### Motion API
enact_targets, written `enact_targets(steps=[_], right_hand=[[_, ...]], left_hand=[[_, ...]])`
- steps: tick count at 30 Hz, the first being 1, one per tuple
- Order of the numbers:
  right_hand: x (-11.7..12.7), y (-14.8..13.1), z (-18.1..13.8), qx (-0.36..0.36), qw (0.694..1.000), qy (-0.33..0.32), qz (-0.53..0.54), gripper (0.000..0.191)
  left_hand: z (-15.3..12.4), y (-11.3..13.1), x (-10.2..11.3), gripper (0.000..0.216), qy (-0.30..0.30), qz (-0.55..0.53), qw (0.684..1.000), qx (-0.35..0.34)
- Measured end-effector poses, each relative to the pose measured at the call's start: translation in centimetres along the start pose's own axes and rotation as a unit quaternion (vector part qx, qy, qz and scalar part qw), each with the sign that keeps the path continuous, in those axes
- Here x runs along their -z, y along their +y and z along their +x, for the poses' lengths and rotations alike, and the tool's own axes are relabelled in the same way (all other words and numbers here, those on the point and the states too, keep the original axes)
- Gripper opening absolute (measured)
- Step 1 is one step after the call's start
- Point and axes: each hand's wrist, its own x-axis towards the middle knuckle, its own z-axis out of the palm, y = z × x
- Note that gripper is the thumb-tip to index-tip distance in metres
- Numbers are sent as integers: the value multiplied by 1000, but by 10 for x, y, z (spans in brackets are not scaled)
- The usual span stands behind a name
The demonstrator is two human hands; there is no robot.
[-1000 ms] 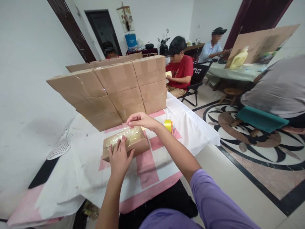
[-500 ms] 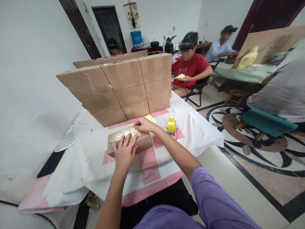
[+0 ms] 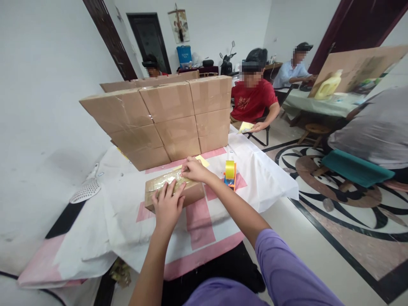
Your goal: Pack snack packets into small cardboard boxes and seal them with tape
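A small cardboard box (image 3: 193, 194) lies on the table in front of me, with shiny clear tape (image 3: 160, 182) across its top. My left hand (image 3: 168, 203) rests on the box's near side and top, palm down, fingers spread. At the far right part of the top, my right hand (image 3: 195, 170) has its fingertips pinched together against the taped surface; whatever lies between them is too small to make out. Just behind that hand is a piece of pale yellow paper (image 3: 203, 160). To the right stands a tape dispenser with a yellow roll (image 3: 230, 170).
Stacked cardboard boxes (image 3: 175, 114) form a wall at the table's back. A white and pink cloth (image 3: 127, 212) covers the table. A white perforated piece (image 3: 85, 190) lies at the left edge. Beyond, a person in red (image 3: 255, 100) holds yellow paper; others sit farther off.
My hands stay at nearly the same places on the box. The person in red has lowered the yellow paper and leans forward a little. The view has shifted slightly.
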Motion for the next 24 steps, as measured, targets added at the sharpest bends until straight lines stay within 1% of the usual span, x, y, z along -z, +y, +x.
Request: enact_targets(steps=[2, 4, 6, 7, 8, 11, 14, 20, 24], right_hand=[[-3, 1, 0, -14, 1000, 16, -19, 17], [-5, 3, 1, -57, 997, 43, -14, 33], [-6, 6, 2, -125, 989, 65, 32, 54], [-7, 8, 2, -156, 984, 67, 63, 61], [-7, 10, 2, -178, 978, 61, 93, 63], [-11, 14, -1, -208, 967, 38, 145, 51], [-14, 17, -3, -226, 958, 37, 174, 41], [-19, 22, -3, -244, 947, 42, 206, 40], [-19, 22, -6, -255, 939, 47, 227, 39]], left_hand=[[0, 0, 0, 43, 3, -3, 1000, 0], [-1, 1, 0, 43, 4, -5, 1000, 0], [-1, 2, 0, 43, 5, -6, 1000, 0], [-1, 2, 1, 43, 6, -6, 1000, 0], [-1, 3, 1, 43, 7, -7, 1000, -1], [-1, 3, 3, 44, 7, -23, 1000, -8], [0, 4, 4, 45, 5, -54, 998, -13], [0, 5, 4, 44, 8, -72, 997, -5], [-3, 5, 0, 43, 24, -73, 997, -11]])
